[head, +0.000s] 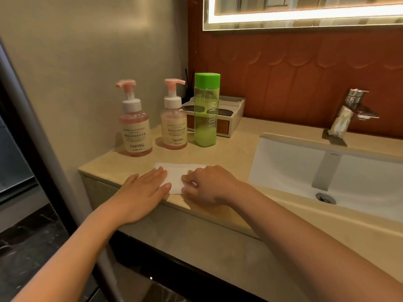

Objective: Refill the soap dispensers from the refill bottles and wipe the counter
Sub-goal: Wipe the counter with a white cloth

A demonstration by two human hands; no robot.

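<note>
Two pink pump dispensers stand capped near the wall on the beige counter (231, 153): the left dispenser (135, 125) and the right dispenser (174, 123). Beside them is a green refill bottle (206, 114) with its green cap on and a little green liquid at the bottom. A white cloth (177, 174) lies flat near the counter's front edge. My left hand (141, 192) presses flat on the cloth's left part. My right hand (209, 186) pinches the cloth's right edge with curled fingers.
A white tray box (231, 115) sits behind the green bottle against the red tiled wall. To the right is a white sink basin (305, 168) with a chrome tap (351, 110). A lit mirror (305, 14) hangs above. A dark door frame (32, 131) stands at the left.
</note>
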